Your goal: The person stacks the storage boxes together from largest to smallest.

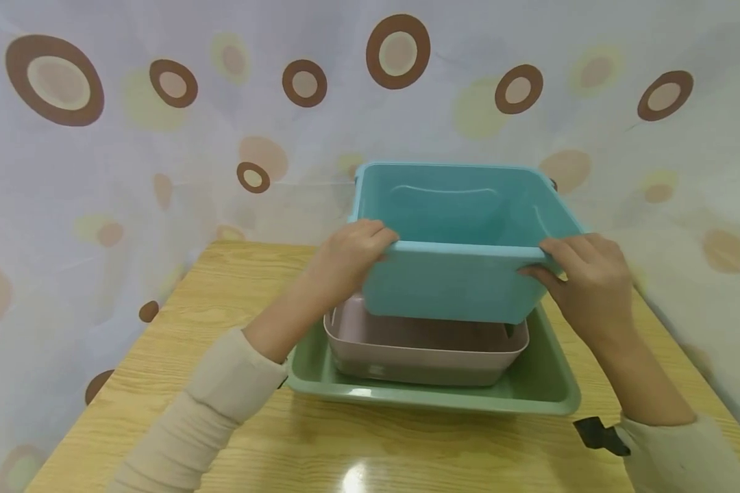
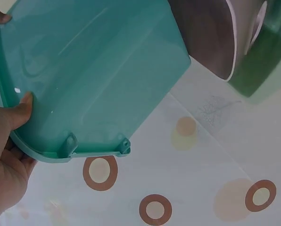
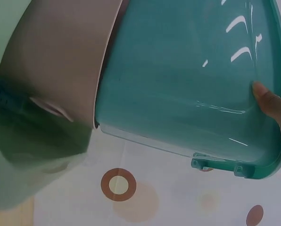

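A blue plastic storage bin is held by its front rim, open side up, above a pinkish-beige basket. My left hand grips the left front corner of the rim, thumb against the outer wall in the left wrist view. At the right front corner, my right hand pinches the rim between fingers on top and thumb below. The bin's underside overlaps the basket's opening in the head view. That basket sits inside a larger green basin. Small lugs show under the bin's rim in both wrist views.
The green basin stands on a wood-grain table. Behind and to both sides hangs a pale sheet with brown and yellow circles. A black strap end sticks out by the right sleeve.
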{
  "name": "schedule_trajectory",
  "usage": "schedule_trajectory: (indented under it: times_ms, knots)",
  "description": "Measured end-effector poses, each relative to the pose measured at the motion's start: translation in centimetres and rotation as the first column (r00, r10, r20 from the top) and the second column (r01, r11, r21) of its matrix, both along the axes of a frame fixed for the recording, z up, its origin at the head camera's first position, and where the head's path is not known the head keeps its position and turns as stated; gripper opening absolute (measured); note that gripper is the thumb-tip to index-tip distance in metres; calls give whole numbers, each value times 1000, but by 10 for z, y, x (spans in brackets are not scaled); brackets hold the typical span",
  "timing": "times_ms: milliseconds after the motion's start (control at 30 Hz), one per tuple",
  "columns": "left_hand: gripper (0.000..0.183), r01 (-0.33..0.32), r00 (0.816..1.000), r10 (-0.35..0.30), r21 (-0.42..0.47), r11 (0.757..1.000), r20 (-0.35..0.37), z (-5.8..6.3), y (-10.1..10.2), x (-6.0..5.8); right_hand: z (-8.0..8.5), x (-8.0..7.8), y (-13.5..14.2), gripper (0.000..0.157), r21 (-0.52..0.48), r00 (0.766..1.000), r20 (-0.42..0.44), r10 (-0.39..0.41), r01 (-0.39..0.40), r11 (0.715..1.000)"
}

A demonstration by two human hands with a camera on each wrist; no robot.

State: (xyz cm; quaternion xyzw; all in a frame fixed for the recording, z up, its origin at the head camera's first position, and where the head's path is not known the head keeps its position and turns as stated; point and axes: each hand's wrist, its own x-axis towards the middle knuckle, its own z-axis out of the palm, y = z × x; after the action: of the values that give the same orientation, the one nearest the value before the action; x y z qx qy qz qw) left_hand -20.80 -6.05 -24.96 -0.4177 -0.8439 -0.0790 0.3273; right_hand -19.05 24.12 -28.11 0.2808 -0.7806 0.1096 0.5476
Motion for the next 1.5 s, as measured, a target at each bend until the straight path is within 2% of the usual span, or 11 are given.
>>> schedule_trajectory:
  times_ms: [333,633,933,1200,1333,1500]
  knots:
    - [16,-1,1000,1,13,1000,12,-3,-12,1,-3,0,-11,47,-1,1000,8,13,-13,1000]
    - [18,61,997,-59,40,997,-49,-6,-20,7,-3,9,-19,48,-3,1000,-11,14,-14,1000]
    - [22,66,993,-61,45,997,-103,-11,-27,18,-6,18,-25,49,-4,999,-42,20,-20,1000]
    - [27,68,991,-66,11,998,-113,-22,-30,18,-19,18,-27,48,-2,999,-32,16,-16,1000]
    - [29,60,994,-60,2,998,-95,-31,-31,16,-29,15,-27,47,6,1000,-24,6,-6,1000]
    - [31,43,993,-44,-18,999,-107,-44,-30,13,-40,12,-26,48,2,1000,-5,-11,11,1000]
